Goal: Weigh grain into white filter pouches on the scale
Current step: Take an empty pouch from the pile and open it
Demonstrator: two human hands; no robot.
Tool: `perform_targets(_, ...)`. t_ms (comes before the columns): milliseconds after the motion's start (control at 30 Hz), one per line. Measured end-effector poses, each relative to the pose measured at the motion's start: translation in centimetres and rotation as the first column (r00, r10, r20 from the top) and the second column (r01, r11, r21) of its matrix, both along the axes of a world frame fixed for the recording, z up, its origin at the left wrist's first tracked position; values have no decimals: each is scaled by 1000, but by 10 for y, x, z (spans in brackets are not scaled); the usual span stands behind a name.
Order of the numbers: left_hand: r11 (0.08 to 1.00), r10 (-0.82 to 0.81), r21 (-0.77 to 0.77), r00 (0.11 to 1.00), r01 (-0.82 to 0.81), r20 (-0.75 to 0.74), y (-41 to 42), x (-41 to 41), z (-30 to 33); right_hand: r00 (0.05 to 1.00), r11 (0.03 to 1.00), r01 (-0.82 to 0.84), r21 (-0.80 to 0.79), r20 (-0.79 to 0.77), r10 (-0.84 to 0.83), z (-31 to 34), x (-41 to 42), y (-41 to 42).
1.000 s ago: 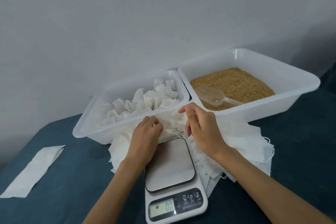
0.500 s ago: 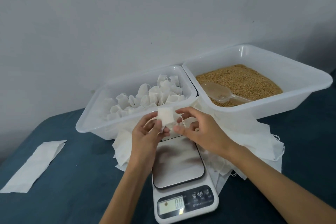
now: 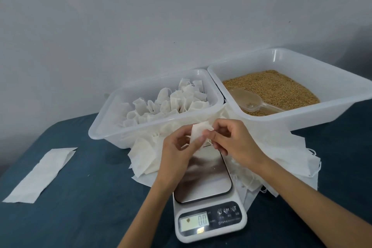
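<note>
My left hand (image 3: pixel 177 148) and my right hand (image 3: pixel 231 139) both pinch one small white filter pouch (image 3: pixel 198 132) just above the far edge of the scale (image 3: pixel 207 183). The scale's steel plate is bare and its display (image 3: pixel 194 221) reads 0.0. Behind on the right, a clear tray (image 3: pixel 332 94) holds brown grain (image 3: pixel 271 86) with a clear plastic scoop (image 3: pixel 249 100) lying in it. A second clear tray (image 3: pixel 112 127) on the left holds several upright pouches (image 3: pixel 171 102). A heap of flat loose pouches (image 3: pixel 281 151) lies under the trays around the scale.
A flat white strip of filter paper (image 3: pixel 40 173) lies on the dark blue cloth (image 3: pixel 80 207) at the left. A pale wall rises right behind the trays.
My hands lifted a pouch from the heap and now work it between the fingertips above the scale. The view has shifted slightly.
</note>
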State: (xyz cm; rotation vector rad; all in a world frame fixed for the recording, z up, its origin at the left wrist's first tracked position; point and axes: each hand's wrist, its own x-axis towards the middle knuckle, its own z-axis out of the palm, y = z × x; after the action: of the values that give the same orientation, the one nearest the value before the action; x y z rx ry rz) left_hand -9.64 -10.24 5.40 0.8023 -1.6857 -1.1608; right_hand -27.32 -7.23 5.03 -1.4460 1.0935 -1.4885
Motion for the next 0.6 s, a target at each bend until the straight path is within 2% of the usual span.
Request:
perform_targets(100, 998, 64, 26, 998, -64, -23, -3, 3, -2, 999, 999, -32, 19, 14, 31, 3, 0, 1)
perform_targets(167, 990, 65, 134, 994, -53, -86, -3, 3, 1, 999, 998, -49, 32, 25, 48, 5, -1, 2)
perform_targets(267, 936, -29, 328, 958, 126, -286, -3, 4, 6, 996, 995, -78, 58, 40, 76, 4, 0, 1)
perform_targets(333, 893, -80, 383, 923, 235, -377, -2, 5, 8, 994, 992, -95, 79, 69, 89, 3, 1, 1)
perform_targets(500, 946, -132, 267, 971, 183, -198, -2, 4, 2, 996, 995, -72, 62, 59, 68, 2, -1, -1)
perform_targets(600, 938, -42, 323, 965, 127, -258, -5, 4, -1, 996, 996, -59, 62, 66, 55, 2, -4, -1)
